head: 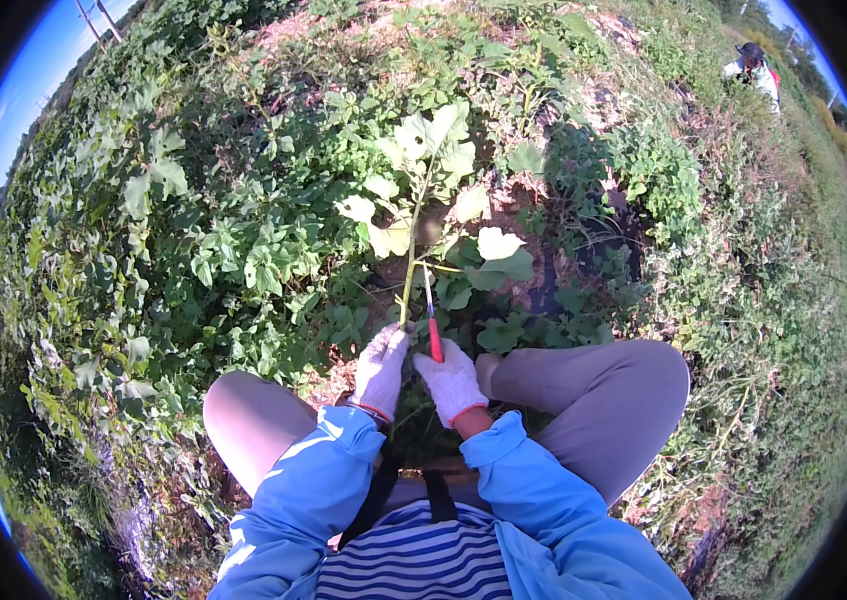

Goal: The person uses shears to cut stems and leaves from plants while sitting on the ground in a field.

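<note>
My left hand (381,369), in a white knit glove, grips the lower stem of a leafy plant (412,255) that stands up in front of me. In my right hand (451,381), gloved the same way, is a cutting tool with a red handle (435,341) and a slim metal blade or shaft, whose tip points up beside the stem, near a side branch. Its exact kind cannot be told. Broad pale green leaves (438,142), some with holes, spread from the upper stem. The base of the stem is hidden below my left hand.
Dense green foliage (243,255) surrounds me. Dark plastic sheeting (543,281) and dry ground litter show ahead. My bent knees (603,397) flank my hands. Another person (753,73) in a dark hat is far off at upper right.
</note>
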The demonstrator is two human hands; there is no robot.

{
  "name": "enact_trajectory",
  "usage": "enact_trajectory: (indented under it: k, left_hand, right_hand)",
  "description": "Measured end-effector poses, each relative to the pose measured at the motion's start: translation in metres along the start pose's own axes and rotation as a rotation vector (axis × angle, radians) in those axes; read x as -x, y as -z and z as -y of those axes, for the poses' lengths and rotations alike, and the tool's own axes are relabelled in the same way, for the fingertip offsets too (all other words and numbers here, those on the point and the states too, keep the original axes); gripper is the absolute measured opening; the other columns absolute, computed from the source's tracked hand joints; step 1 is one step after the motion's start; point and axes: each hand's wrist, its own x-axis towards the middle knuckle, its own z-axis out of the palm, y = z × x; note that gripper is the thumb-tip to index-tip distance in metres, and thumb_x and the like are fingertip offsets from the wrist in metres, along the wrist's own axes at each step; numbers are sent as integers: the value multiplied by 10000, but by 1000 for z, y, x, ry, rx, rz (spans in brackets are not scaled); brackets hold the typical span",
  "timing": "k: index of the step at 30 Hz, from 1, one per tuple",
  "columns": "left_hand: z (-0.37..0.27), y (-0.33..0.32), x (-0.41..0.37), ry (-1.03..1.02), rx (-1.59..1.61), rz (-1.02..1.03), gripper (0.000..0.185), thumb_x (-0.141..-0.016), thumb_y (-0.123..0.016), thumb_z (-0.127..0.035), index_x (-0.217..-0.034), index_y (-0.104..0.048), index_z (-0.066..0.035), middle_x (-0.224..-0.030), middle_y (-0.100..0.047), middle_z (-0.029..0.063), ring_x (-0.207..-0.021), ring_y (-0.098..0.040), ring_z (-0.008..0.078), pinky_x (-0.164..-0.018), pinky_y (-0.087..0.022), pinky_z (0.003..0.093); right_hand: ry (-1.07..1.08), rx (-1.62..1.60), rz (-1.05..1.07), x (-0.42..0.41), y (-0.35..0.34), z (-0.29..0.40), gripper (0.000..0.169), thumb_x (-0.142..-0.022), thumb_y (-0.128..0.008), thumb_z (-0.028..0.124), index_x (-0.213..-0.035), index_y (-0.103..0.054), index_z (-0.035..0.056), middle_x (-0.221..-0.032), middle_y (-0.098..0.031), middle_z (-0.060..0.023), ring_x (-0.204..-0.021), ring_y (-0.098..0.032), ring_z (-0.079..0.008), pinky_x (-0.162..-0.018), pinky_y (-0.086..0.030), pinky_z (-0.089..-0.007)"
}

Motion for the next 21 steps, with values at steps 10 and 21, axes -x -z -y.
enact_trajectory:
  k: [10, 21]
  left_hand:
    - [7, 5, -3, 17, 23, 11, 204, -992, -534, -163, -1142, -642, -76, -849, -592, -65, -645, -453, 7, -557, -364, 177]
    - [9, 5, -2, 56, 130, 46, 229, -990, -536, -137, -1168, -636, -31, -983, -638, -13, -827, -553, 57, -740, -469, 223]
  right_hand:
    - [12, -114, 4, -1, -6, -11, 232, -826, -669, 193, -956, -564, 31, -649, -529, -26, -524, -505, -125, -479, -408, -294]
    - [-4, -127, 29, 1, 1, -5, 323, -820, -660, 286, -986, -588, 19, -789, -598, -148, -719, -569, -311, -652, -452, -402]
